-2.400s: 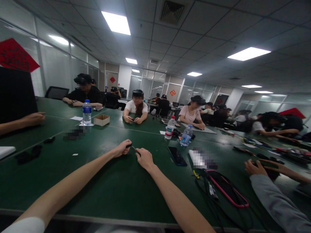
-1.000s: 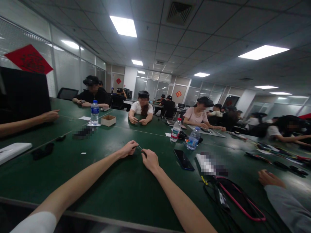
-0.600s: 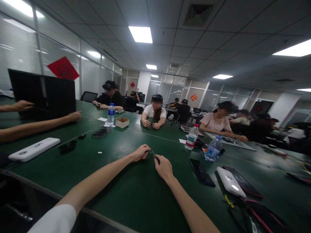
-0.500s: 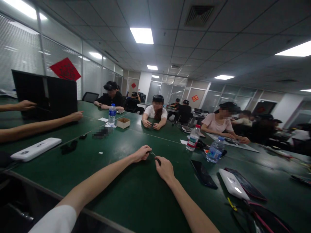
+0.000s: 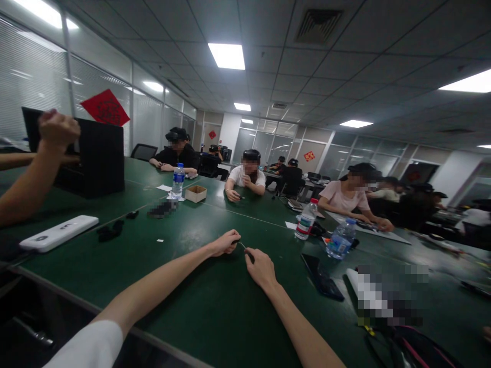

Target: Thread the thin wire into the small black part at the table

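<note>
A thin tool (image 5: 242, 246) was held above the green surface (image 5: 215, 312), its shaft bridging both hands. Off-line pressure could have made it slip and jab the left hand (image 5: 226, 243), whose grip was closed around a small dark piece (image 5: 239, 238), mostly hidden; the right hand (image 5: 261, 268) clamped the tool's handle.

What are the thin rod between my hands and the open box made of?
The thin rod looks like smooth metal, gleaming pale grey, though too small for certainty. The open box seems matte cardboard or wood: dull tan, without shine.
</note>
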The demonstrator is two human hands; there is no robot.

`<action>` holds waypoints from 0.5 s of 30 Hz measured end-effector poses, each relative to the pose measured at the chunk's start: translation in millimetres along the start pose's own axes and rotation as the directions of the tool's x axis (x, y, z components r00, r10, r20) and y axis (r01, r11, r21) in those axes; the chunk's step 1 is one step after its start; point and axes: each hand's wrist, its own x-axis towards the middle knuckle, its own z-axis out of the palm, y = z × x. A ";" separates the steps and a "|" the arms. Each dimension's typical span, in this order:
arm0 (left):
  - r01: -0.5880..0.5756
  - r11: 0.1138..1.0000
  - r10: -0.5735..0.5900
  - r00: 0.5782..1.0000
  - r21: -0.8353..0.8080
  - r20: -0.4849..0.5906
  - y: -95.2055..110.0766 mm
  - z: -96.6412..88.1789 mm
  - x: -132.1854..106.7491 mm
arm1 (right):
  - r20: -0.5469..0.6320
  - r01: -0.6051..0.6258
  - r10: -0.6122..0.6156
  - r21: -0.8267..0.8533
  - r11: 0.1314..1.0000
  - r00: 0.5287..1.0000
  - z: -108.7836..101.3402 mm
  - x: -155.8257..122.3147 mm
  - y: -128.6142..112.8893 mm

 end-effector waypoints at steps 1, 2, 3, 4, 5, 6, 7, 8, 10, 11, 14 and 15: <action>-0.001 1.000 0.001 1.000 0.000 0.004 -0.4 0.0 0.2 | 0.000 0.001 -0.001 -0.004 1.000 1.000 -0.9 -0.7 -0.7; -0.003 1.000 0.003 1.000 -0.001 0.005 -0.9 0.0 0.5 | 0.004 0.006 -0.006 -0.005 1.000 1.000 -2.0 -1.4 -1.4; -0.002 1.000 0.002 1.000 -0.002 0.005 -1.3 0.1 0.9 | 0.011 0.011 -0.011 -0.006 1.000 1.000 -3.0 -2.3 -2.0; -0.001 1.000 0.001 1.000 -0.002 0.003 -1.8 0.2 1.4 | 0.017 0.016 -0.016 -0.008 1.000 1.000 -4.1 -3.1 -2.6; 0.000 1.000 0.000 1.000 -0.002 0.000 -2.3 0.3 1.9 | 0.020 0.018 -0.017 -0.011 1.000 1.000 -5.0 -3.9 -3.1; 0.002 1.000 -0.002 1.000 0.000 0.000 -2.9 0.4 2.5 | 0.021 0.016 -0.016 -0.015 1.000 1.000 -5.7 -4.6 -3.3; 0.004 1.000 -0.004 1.000 0.003 0.000 -3.6 0.4 3.2 | 0.021 0.017 -0.017 -0.018 1.000 1.000 -6.1 -5.2 -3.3; 0.004 1.000 -0.004 1.000 0.006 -0.003 -4.5 0.4 3.8 | 0.017 0.020 -0.020 -0.019 1.000 1.000 -6.4 -5.6 -3.0; -0.001 1.000 0.001 1.000 0.007 -0.011 -6.6 0.2 5.2 | 0.009 0.033 -0.033 -0.019 0.999 0.999 -6.1 -6.0 -1.9; -0.004 1.000 0.004 1.000 0.005 -0.017 -7.8 -0.1 5.9 | 0.008 0.040 -0.040 -0.019 0.999 0.999 -5.8 -6.0 -1.1; -0.014 1.000 0.013 1.000 -0.020 -0.023 -11.2 -1.3 7.7 | 0.001 0.054 -0.054 -0.023 0.998 0.999 -4.5 -5.2 1.1; -0.018 0.999 0.017 1.000 -0.032 -0.022 -11.8 -1.7 8.0 | -0.001 0.061 -0.061 -0.022 0.998 0.998 -4.1 -5.0 1.7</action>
